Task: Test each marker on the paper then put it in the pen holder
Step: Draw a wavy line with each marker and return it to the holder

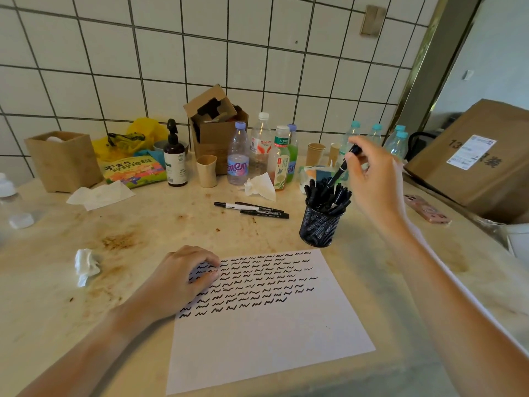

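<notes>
Right hand [372, 179], center right: grip pinches marker [342, 167], tilted, lower tip among markers in holder [320, 227]. Left hand [183, 279], fingers curled, presses upper left corner of paper [272, 333], lower center, rows of black squiggles. Three markers [252, 209] loose on surface [143, 224], left of holder.

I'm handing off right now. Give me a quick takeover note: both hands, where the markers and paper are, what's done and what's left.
Right hand: holds one marker tip-down over the pen holder, not yet released.
Left hand: fingers curled, resting on the paper's upper left corner.
Done: many rows of test squiggles on the paper; the holder is already packed with markers.
Left: drop the held marker in, then test and stow the three loose markers lying on the table left of the holder.
</notes>
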